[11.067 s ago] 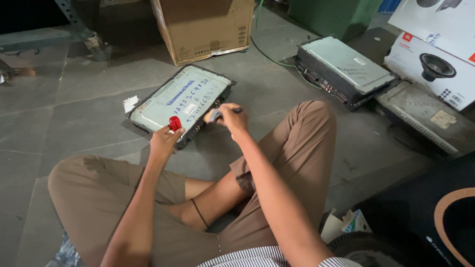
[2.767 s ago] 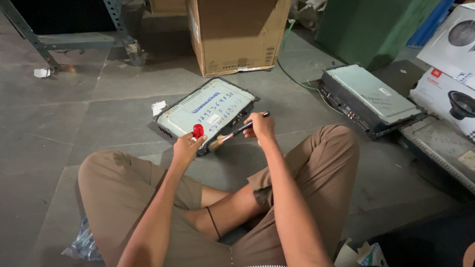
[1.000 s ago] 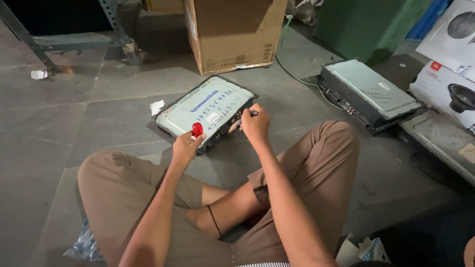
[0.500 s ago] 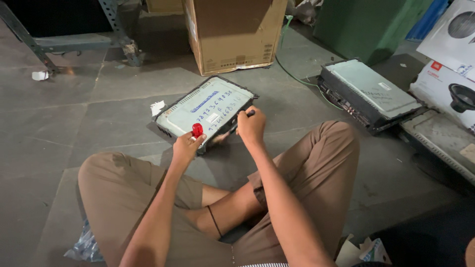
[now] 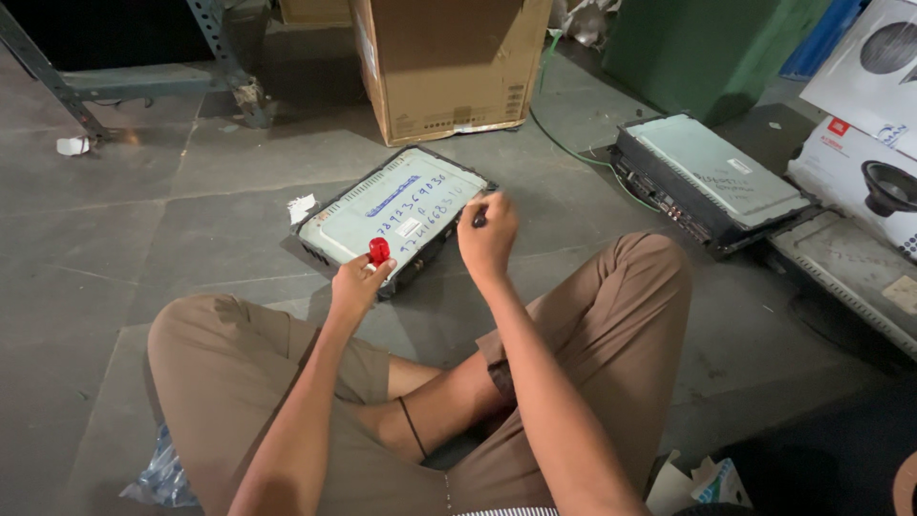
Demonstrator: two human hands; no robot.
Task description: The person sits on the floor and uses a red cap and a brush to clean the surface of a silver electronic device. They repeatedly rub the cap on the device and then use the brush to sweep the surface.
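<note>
Grey concrete floor [image 5: 143, 239] carries everything. Left hand [image 5: 355, 285] pinches a small red cap [image 5: 379, 250]; right hand [image 5: 487, 237] is clenched on a dark marker [image 5: 478, 218]. Both rest at the near edge of a flat metal unit [image 5: 392, 215], judged rigid, fairly heavy, best gripped by its side rims. Beyond stands a cardboard box [image 5: 449, 62].

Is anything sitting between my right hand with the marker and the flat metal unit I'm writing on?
Nothing visible: the right hand holds the marker at the metal unit's near right edge.
</note>
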